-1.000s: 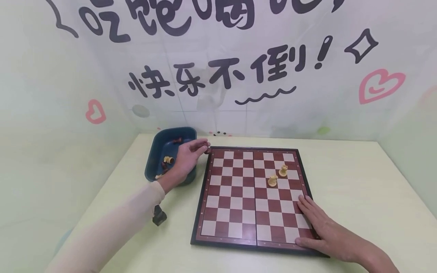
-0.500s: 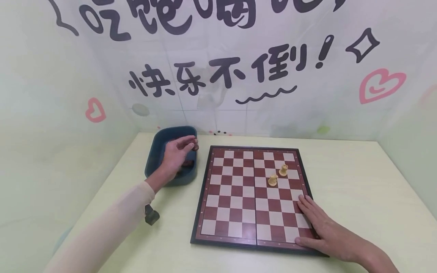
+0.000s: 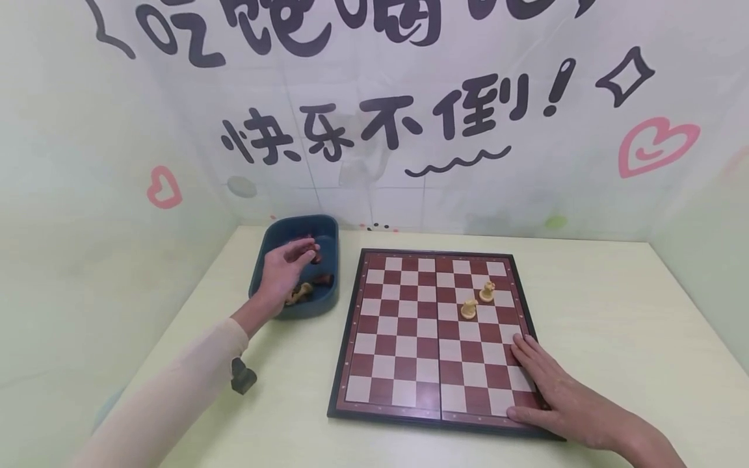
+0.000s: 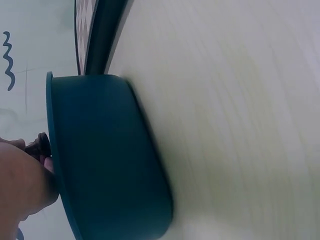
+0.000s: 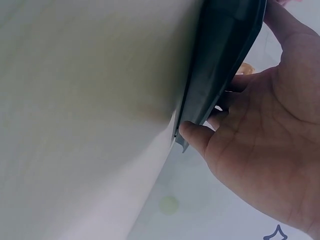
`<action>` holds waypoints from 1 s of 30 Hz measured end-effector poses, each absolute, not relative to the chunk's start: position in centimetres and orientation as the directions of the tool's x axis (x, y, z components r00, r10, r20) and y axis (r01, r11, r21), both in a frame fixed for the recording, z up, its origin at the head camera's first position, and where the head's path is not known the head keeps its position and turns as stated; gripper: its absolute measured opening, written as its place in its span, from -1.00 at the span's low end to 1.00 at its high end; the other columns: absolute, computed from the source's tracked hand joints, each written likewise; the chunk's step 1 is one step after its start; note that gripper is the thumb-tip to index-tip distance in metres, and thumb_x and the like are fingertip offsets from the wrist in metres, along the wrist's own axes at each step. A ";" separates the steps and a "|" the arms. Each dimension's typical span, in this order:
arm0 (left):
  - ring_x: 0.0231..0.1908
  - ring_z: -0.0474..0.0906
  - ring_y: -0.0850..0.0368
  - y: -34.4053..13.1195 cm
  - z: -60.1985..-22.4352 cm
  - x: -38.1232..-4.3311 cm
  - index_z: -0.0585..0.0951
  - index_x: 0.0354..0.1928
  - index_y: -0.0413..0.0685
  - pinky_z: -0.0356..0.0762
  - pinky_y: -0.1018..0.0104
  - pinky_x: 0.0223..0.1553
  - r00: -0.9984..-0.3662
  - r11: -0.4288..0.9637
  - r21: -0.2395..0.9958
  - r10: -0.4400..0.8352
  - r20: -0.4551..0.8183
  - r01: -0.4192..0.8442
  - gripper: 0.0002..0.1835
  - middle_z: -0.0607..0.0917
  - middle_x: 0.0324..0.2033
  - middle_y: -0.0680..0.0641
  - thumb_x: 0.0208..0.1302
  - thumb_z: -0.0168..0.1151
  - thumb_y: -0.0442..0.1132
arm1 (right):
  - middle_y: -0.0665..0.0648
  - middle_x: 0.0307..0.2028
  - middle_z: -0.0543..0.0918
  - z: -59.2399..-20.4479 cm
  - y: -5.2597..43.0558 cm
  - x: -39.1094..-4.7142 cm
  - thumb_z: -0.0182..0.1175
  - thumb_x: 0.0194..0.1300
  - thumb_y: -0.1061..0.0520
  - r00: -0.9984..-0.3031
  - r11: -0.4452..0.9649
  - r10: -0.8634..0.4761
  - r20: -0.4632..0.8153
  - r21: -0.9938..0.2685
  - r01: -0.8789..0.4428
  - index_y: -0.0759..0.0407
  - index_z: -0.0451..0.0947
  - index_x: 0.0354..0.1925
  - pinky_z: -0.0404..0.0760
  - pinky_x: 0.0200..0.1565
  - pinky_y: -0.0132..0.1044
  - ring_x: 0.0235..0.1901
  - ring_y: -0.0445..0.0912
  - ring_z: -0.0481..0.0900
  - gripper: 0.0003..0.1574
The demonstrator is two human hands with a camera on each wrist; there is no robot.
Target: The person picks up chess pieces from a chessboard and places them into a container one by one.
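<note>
In the head view my left hand point(image 3: 279, 272) is over the blue bin point(image 3: 333, 250), pinching a dark red chess piece point(image 3: 317, 255) between thumb and fingers. The left wrist view shows that dark chess piece point(image 4: 40, 146) close above the bin's rim. My right hand point(image 3: 564, 400) rests, fingers spread, on the right edge of the chessboard point(image 3: 392, 416); its thumb lies on the near corner area. On the board's far right part stand two cream pieces, a knight point(image 3: 469, 309) and a taller piece with a rounded top point(image 3: 487, 291).
Inside the bin lie loose pieces, among them a cream one point(image 3: 300, 293) and a dark one point(image 3: 323, 279). The bin stands left of the board on a pale table point(image 3: 620, 312). A printed wall covering point(image 3: 515, 201) rises behind the table.
My left hand has moved left from the board's far left corner to over the bin, still pinching the dark red piece. The right hand and both cream pieces have stayed put.
</note>
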State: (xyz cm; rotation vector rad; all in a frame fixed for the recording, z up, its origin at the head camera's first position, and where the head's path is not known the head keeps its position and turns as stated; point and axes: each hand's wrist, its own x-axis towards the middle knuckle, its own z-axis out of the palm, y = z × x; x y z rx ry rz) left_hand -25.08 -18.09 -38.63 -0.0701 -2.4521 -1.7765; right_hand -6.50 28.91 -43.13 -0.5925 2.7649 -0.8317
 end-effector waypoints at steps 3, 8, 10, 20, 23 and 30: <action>0.05 0.63 0.14 -18.5 -38.7 -25.0 0.58 0.27 -0.27 0.51 0.41 0.07 -0.993 0.317 0.944 -0.050 0.110 0.089 -0.62 0.69 0.10 -0.19 0.50 0.21 -0.26 | 0.20 0.60 -0.09 -43.1 28.9 -6.5 0.23 0.33 -0.41 -0.902 0.768 -0.425 -0.072 -0.556 -0.318 0.14 -0.11 0.62 -0.30 0.15 -0.81 0.55 0.04 -0.22 0.25; 0.07 0.61 0.18 -18.8 -38.7 -25.0 0.57 0.28 -0.27 0.50 0.43 -0.03 -0.993 0.279 0.958 -0.083 0.086 0.060 -0.59 0.67 0.14 -0.20 0.49 0.24 -0.24 | 0.19 0.60 -0.10 -43.2 28.9 -6.4 0.22 0.32 -0.44 -0.905 0.775 -0.416 -0.088 -0.555 -0.303 0.12 -0.11 0.63 -0.30 0.13 -0.81 0.55 0.00 -0.24 0.26; 0.11 0.59 0.16 -18.9 -38.6 -24.9 0.56 0.28 -0.27 0.51 0.43 0.04 -0.992 0.265 0.962 -0.089 0.087 0.061 -0.59 0.66 0.16 -0.22 0.49 0.24 -0.25 | 0.18 0.60 -0.10 -43.1 28.9 -6.4 0.23 0.32 -0.44 -0.905 0.774 -0.415 -0.093 -0.559 -0.298 0.12 -0.12 0.63 -0.29 0.13 -0.81 0.55 0.02 -0.23 0.27; 0.19 0.55 -0.15 -17.9 -38.5 -24.6 0.53 0.25 -0.42 0.50 0.26 0.20 -0.986 0.144 0.977 -0.041 0.163 0.156 -0.63 0.63 0.16 -0.30 0.53 0.15 -0.35 | 0.20 0.60 -0.10 -43.1 28.9 -6.4 0.24 0.32 -0.42 -0.906 0.771 -0.415 -0.086 -0.561 -0.300 0.13 -0.11 0.63 -0.30 0.13 -0.81 0.55 0.07 -0.22 0.26; 0.18 0.56 -0.17 -17.7 -38.6 -24.7 0.51 0.25 -0.44 0.50 0.21 0.20 -0.981 0.114 0.975 -0.010 0.193 0.190 -0.63 0.64 0.14 -0.30 0.54 0.13 -0.35 | 0.18 0.60 -0.10 -43.1 28.9 -6.4 0.23 0.33 -0.42 -0.907 0.780 -0.411 -0.093 -0.551 -0.297 0.10 -0.13 0.63 -0.27 0.14 -0.77 0.55 0.05 -0.21 0.26; 0.11 0.62 -0.02 -16.9 -38.7 -24.7 0.51 0.25 -0.45 0.52 0.20 0.19 -0.973 0.099 0.968 0.034 0.230 0.232 -0.62 0.66 0.11 -0.32 0.55 0.13 -0.31 | 0.14 0.60 -0.11 -42.9 28.8 -6.5 0.19 0.32 -0.47 -0.906 0.801 -0.405 -0.118 -0.524 -0.290 0.06 -0.14 0.64 -0.14 0.24 -0.59 0.55 0.04 -0.18 0.27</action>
